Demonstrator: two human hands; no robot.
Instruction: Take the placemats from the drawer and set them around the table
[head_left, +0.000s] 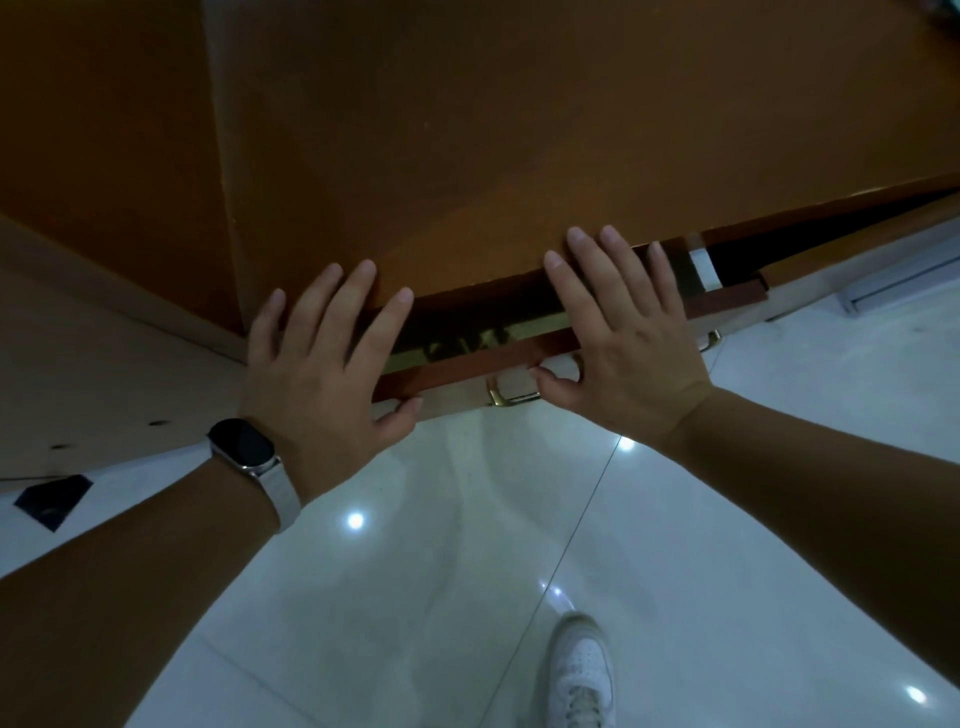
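A drawer (467, 366) with a reddish-brown top edge stands a small way out from under an orange-brown cabinet top (519, 130). In the narrow gap lies something dark with an olive-gold pattern (467, 332); I cannot tell whether it is the placemats. My left hand (322, 364) lies flat over the drawer's left end, fingers spread and reaching onto the cabinet top, thumb against the drawer front. My right hand (618, 343) lies the same way further right, its thumb on the front near a brass handle (506, 397). Neither hand holds anything.
A glossy white tiled floor (415, 597) stretches below, with my white shoe (582, 670) at the bottom. The cabinet's pale side panel (104, 374) runs off to the left. A small black object (52, 501) lies on the floor there. A watch (244, 447) sits on my left wrist.
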